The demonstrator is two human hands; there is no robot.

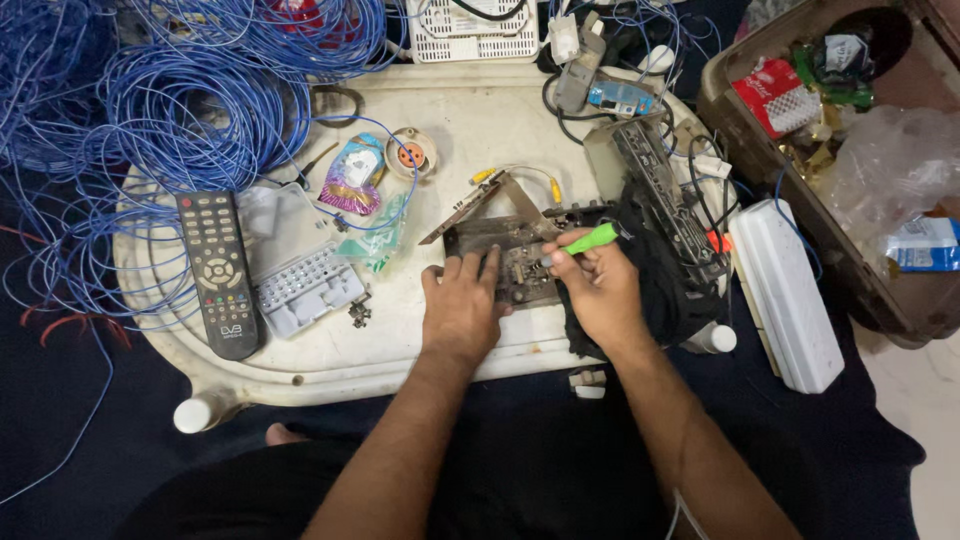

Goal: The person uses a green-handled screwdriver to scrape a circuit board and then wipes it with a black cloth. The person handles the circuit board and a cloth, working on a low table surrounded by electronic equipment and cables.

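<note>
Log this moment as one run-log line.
left hand: pressing circuit board flat | right hand: green-handled screwdriver, tip on board | surface: white tray

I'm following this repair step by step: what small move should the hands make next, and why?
Probably press the green screwdriver tip down into the circuit board and turn. The right hand already grips it angled at the board, and the left hand lies flat on the board, steadying it.

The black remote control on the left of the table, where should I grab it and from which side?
Take the remote control across its long edges near the middle, coming straight down from above. It lies flat, buttons up, lengthwise toward you. A grey bit case sits close on its right and blue wire coils crowd its far end, so the lower half is probably the easiest to reach.
</note>
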